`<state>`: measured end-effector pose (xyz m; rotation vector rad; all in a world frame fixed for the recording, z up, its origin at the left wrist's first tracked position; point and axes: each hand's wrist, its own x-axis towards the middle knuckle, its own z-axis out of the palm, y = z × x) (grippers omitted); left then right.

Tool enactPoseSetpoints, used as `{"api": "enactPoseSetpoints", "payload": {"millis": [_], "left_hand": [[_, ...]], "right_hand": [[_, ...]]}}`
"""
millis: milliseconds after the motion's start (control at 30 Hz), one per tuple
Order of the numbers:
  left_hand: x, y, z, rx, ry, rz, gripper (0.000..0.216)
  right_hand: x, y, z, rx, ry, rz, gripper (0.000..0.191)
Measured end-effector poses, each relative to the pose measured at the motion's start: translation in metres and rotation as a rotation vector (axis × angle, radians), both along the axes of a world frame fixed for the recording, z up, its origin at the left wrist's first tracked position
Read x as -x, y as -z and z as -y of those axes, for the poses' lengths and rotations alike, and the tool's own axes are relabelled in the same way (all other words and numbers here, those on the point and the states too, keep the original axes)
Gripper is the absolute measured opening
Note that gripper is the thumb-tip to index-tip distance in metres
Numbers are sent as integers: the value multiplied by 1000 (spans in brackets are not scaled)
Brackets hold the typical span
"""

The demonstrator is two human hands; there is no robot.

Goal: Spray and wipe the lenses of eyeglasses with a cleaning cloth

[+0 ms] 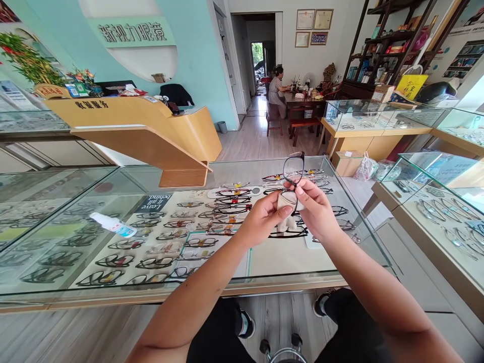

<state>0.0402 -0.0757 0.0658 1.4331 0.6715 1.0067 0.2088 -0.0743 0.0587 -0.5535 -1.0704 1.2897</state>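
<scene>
A pair of dark-framed eyeglasses (pixel 294 169) is held up over the glass counter, one lens standing above my fingers. My left hand (pixel 264 216) is closed on a pale cleaning cloth (pixel 286 199), which is pressed around the lower lens. With thumb and fingers, my right hand (pixel 314 207) grips the frame near its bridge. Part of the cloth hangs below my fingers. The temples are mostly hidden by my hands. To the left, a white spray bottle (pixel 113 225) with a blue label lies on its side on the counter top.
Under the glass of the display case (pixel 227 281) lie rows of eyeglasses. A wooden stand (pixel 181 177) rests at its far edge. More display cases (pixel 427 201) are on the right. A person (pixel 278 91) sits at a table in the back.
</scene>
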Motion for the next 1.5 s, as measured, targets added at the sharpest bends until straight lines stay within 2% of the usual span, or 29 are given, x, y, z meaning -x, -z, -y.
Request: {"api": "enactPoseSetpoints", "payload": {"millis": [200,400,600,733,900,1100,1200,1367,1433,1500], "left_hand": [[1,5,-4,13,8,-18,48],[1,6,-1,-45,77,-13,45],[-1,7,4,-117,-48,-26,43],[-4,8,7,-132,-146,2,49],[-5,9,7,-198,-265,28,49],[-6,5,2,-82,-291,107,57],[-5,6,0,-36,-299,169,61],[-1,16,-7,-35,-296,176,61],[1,19,-9,-39,-265,172,57],[2,19,-10,34,-203,166,53]], "right_hand": [[0,0,-1,31,-30,-28,25],[1,-1,1,97,-63,-54,30],[3,1,3,88,-140,-37,33],[7,3,6,49,-97,-24,33],[11,5,8,-53,-12,29,23],[1,5,-1,-40,114,135,18],[-4,5,-6,-43,125,168,24],[-1,5,-5,-45,-35,200,46],[-1,5,-4,-32,-4,244,56],[-2,6,-5,-37,80,238,62]]}}
